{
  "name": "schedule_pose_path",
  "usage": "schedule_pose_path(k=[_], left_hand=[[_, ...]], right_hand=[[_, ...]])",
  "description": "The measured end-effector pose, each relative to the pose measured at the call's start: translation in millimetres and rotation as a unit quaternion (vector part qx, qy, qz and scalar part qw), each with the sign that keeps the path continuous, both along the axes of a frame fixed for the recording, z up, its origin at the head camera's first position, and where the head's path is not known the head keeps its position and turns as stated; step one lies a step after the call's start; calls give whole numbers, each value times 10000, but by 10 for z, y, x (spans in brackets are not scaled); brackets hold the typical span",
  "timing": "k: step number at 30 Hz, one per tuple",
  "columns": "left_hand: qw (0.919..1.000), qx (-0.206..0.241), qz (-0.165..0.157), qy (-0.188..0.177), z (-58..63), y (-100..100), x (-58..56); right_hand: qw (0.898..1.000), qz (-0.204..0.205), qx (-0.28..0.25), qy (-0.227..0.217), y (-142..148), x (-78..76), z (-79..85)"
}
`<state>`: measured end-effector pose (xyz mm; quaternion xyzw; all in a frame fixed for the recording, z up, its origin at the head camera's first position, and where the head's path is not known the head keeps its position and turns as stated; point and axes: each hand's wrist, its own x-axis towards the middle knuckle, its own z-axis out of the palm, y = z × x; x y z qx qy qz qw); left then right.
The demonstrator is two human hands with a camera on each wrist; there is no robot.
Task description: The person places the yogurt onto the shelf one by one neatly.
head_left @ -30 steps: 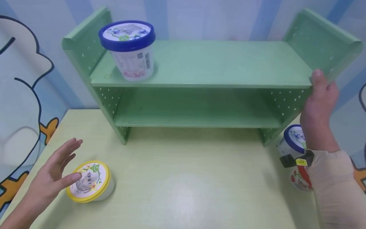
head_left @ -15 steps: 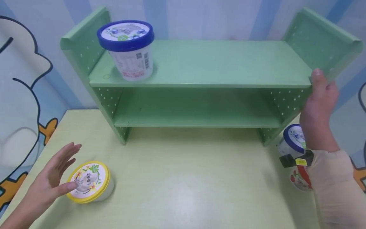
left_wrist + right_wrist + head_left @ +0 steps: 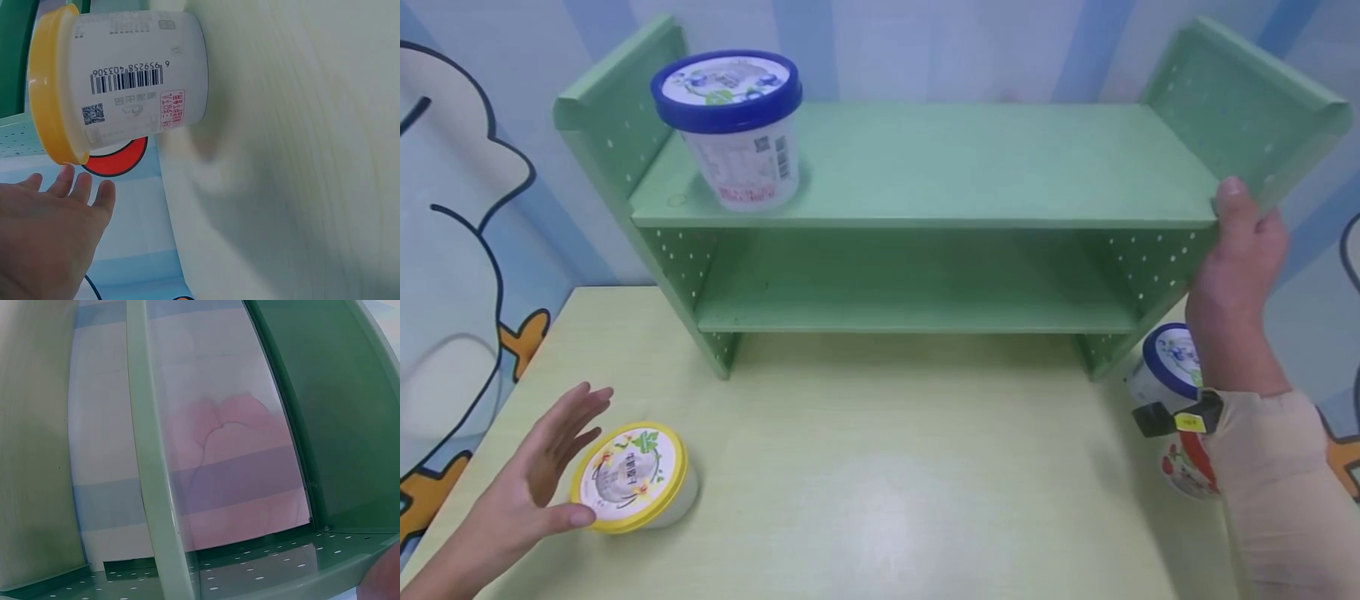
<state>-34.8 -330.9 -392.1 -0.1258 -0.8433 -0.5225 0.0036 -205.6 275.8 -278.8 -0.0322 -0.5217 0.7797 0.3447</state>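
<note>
My left hand (image 3: 538,483) is beside an ice cream tub (image 3: 681,496) with a yellow lid, its fingers spread and extended over the tub's left side. In the left wrist view the fingertips (image 3: 105,194) are right at the yellow lid (image 3: 49,84). The tub stands upright on the table (image 3: 880,483). At the right, my right hand (image 3: 1236,275) grips the front edge of the side panel of a green two-tier shelf (image 3: 925,221), thumb up near the upper board. Only a bit of that hand (image 3: 381,578) shows in the right wrist view.
A blue-lidded tub (image 3: 748,162) stands at the left end of the upper board. Another blue-lidded tub (image 3: 1157,379) and a red-lidded tub (image 3: 1183,467) stand to the right of the shelf, partly behind my right arm. Behind runs a blue striped wall (image 3: 917,50).
My left hand has lowered a little along the yellow-lidded tub's left side, the thumb coming down off the lid's middle toward its rim. My right hand has stayed on the shelf.
</note>
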Motion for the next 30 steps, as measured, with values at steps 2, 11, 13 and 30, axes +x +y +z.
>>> schedule_pose_path(k=[2,11,13,30], left_hand=[[9999,95,-43,-42,-15,-18,14],[9987,-121,-23,-501,-85,-82,55],[9976,-109,-47,-678,-108,-88,72],[9940,-287,-138,-1049,-225,-94,104]], right_hand=[[10000,27,-13,11,-1,1,2],[9998,54,3,-189,14,0,22],[9998,38,1,-214,18,-5,29],[9999,-73,95,-106,7,-11,17]])
